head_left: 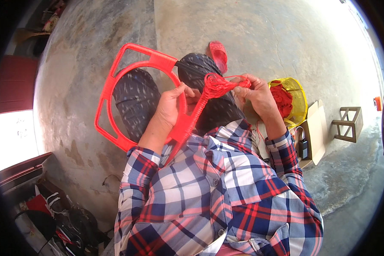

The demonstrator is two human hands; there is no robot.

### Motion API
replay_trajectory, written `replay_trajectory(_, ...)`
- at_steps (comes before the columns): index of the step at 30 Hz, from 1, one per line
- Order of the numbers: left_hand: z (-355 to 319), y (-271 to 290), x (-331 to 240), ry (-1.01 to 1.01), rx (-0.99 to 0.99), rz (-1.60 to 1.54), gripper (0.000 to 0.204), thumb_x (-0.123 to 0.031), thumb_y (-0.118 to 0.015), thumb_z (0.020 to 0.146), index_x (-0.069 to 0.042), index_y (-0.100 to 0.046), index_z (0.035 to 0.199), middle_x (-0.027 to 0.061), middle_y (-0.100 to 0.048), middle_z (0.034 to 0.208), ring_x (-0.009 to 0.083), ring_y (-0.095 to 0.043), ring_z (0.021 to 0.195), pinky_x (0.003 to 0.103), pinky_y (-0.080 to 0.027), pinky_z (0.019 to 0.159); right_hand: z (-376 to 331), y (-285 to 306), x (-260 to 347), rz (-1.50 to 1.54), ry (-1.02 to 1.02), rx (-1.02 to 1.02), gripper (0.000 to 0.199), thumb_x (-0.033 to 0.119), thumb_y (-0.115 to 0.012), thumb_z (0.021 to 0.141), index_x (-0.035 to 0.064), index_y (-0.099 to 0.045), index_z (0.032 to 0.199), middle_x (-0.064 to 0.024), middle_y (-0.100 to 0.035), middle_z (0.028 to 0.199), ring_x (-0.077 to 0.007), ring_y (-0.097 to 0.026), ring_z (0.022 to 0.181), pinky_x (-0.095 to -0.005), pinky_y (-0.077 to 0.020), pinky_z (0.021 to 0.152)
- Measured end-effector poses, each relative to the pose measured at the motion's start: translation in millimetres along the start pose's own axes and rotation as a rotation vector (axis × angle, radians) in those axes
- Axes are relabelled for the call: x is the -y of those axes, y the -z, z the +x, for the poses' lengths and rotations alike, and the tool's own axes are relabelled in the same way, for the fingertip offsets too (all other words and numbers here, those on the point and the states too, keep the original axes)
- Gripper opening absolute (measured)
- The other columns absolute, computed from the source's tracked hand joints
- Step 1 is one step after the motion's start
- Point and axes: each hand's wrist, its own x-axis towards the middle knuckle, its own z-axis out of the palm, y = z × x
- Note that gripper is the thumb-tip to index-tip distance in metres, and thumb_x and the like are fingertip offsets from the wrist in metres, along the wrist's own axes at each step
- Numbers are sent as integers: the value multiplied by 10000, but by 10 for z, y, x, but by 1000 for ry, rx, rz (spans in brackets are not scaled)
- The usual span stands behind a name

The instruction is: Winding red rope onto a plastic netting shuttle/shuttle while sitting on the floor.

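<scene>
A bright red frame (pixel 163 63) rests over my lap, a round ring set inside an angular outer border with gaps between. Much of its surface looks wrapped in red cord. My left hand (pixel 171 104) is closed around the ring's right side, thumb on top. From the frame's right-hand bar comes a looped bundle of thin red cord (pixel 215 86). My right hand (pixel 257 91) pinches the right end of that bundle, and a strand runs taut above it. The fingertips of my left hand are partly hidden behind the frame.
At my right stands a yellow basket (pixel 302 100) holding red material (pixel 280 100). Beside it are an open cardboard box (pixel 316 132), a small black device (pixel 303 148) with a cable, and a wooden stool (pixel 350 124). A red slipper (pixel 219 55) lies ahead; clutter (pixel 68 222) fills the lower left.
</scene>
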Motion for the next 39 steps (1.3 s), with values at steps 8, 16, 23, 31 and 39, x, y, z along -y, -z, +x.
replay_trajectory(8, 18, 24, 44, -1, 2, -36, 360, -337, -532, 929, -16, -601, 781, 148, -622, 1001, 290, -606, 952, 439, -522, 831, 21, 665, -326, 628, 260, -251, 157, 177, -626, 892, 59, -590, 795, -21, -604, 784, -98, -563, 727, -270, -446, 650)
replay_trajectory(16, 44, -143, -12, 156, 253, -81, 686, -454, -554, 879, 68, -442, 1310, 253, -576, 1151, 335, -613, 969, 433, -529, 801, 70, 913, -328, 1083, 274, -89, 145, 227, -576, 920, 85, -576, 889, 8, -493, 660, -101, -431, 533, -277, -411, 552)
replay_trajectory(23, -22, -58, 9, 181, 324, -135, 700, -474, -585, 844, -3, -442, 1342, 262, -568, 1101, 322, -603, 801, 401, -495, 661, -4, -245, -197, -50, -243, 181, 202, 273, -599, 937, 76, -602, 893, 67, -462, 623, -28, -394, 527, -208, -311, 468)
replay_trajectory(31, -261, 4, 74, 208, 413, -183, 574, -467, -577, 854, -179, -476, 1341, 242, -524, 961, 279, -526, 667, 376, -448, 596, -144, -171, -225, -84, -178, 125, 281, 253, -617, 935, 115, -515, 711, 68, -439, 584, -31, -395, 527, -221, -284, 470)
replay_trajectory(39, -215, 4, 68, 205, 325, -183, 624, -492, -582, 849, -100, -449, 1316, 263, -562, 947, 321, -575, 702, 422, -477, 596, -175, 16, -525, -86, -58, 54, 233, 162, -629, 907, 99, -521, 711, 58, -439, 625, -43, -415, 567, -226, -337, 518)
